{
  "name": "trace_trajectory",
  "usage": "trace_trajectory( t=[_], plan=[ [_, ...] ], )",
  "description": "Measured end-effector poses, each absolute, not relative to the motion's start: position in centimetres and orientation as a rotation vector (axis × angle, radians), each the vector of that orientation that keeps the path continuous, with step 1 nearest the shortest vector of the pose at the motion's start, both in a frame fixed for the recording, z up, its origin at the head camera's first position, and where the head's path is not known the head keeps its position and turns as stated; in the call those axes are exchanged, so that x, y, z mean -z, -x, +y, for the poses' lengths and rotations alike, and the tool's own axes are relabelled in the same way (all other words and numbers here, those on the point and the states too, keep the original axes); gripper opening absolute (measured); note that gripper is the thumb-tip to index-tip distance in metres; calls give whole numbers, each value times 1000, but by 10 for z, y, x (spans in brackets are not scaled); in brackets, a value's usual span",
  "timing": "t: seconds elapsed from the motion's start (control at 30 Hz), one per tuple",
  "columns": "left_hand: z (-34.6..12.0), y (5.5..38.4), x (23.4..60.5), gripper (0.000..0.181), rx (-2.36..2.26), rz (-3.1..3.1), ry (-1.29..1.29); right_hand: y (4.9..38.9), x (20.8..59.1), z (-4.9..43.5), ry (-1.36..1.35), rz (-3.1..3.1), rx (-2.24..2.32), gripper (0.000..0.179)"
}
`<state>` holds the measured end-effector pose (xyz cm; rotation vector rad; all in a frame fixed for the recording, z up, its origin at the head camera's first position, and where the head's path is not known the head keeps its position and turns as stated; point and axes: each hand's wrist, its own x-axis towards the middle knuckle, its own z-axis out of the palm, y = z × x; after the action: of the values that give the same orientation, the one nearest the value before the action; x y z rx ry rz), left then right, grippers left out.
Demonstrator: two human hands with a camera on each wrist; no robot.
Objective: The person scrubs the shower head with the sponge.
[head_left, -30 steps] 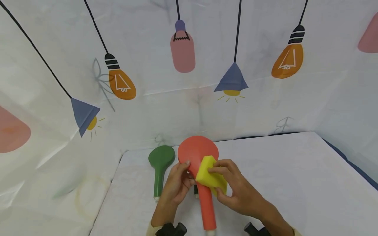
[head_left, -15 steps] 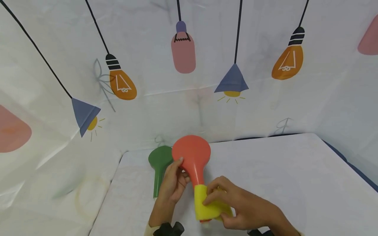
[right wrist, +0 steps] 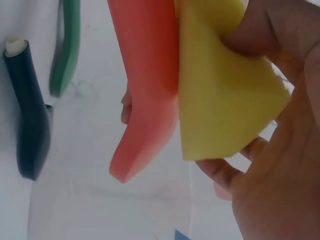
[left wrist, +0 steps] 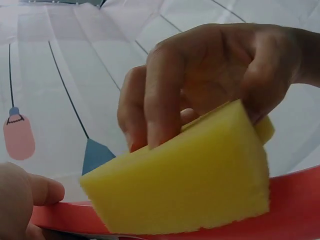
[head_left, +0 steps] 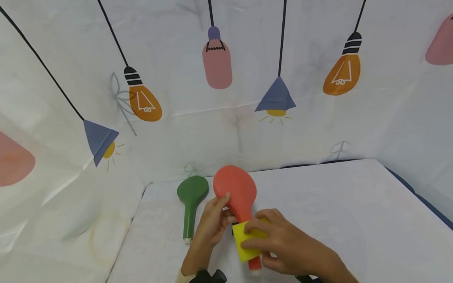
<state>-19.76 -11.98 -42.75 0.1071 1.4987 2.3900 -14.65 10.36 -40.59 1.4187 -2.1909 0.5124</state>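
A red hand-held shower head (head_left: 234,184) is raised over the table, its round head up and its white-ended handle pointing down towards me. My left hand (head_left: 213,221) grips it just below the head, thumb on the front. My right hand (head_left: 291,245) holds a yellow sponge (head_left: 242,244) bent against the handle, fingers on the front and thumb on the near side. In the left wrist view the sponge (left wrist: 190,185) overlaps the red edge. From the right wrist, the sponge (right wrist: 210,105) lies along the red handle (right wrist: 150,55), with the left fingertips peeking out behind.
A green shower head (head_left: 192,194) lies on the white table (head_left: 336,212), left of my left hand. A dark one (right wrist: 30,110) lies beyond it in the right wrist view, mostly hidden in the head view. Behind the table hangs a lamp-patterned sheet (head_left: 198,133).
The sponge has gone from the neck of the red shower head down to the handle's low end, then slightly back up. The left hand keeps its grip while the shower head shifts and tilts slightly.
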Motion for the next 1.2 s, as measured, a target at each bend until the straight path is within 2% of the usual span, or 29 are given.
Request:
trace_trajectory(
  t=[0.27,0.5,0.63,1.0,1.2],
  plan=[
    [-100,192,433,49,-2243,1597,-159,155,410,102,-1278,-2139,-416,33],
    [-95,192,435,44,-2257,1626,-128,157,413,98,-1270,-2162,-399,35],
    [-97,193,435,46,-2256,1659,-102,155,413,96,-1270,-2226,-398,43],
    [-109,199,434,62,-2300,1630,-35,150,414,90,-1326,-2280,-457,31],
    [-118,202,431,60,-2406,1544,4,147,415,87,-1487,-2222,-559,34]
  ],
)
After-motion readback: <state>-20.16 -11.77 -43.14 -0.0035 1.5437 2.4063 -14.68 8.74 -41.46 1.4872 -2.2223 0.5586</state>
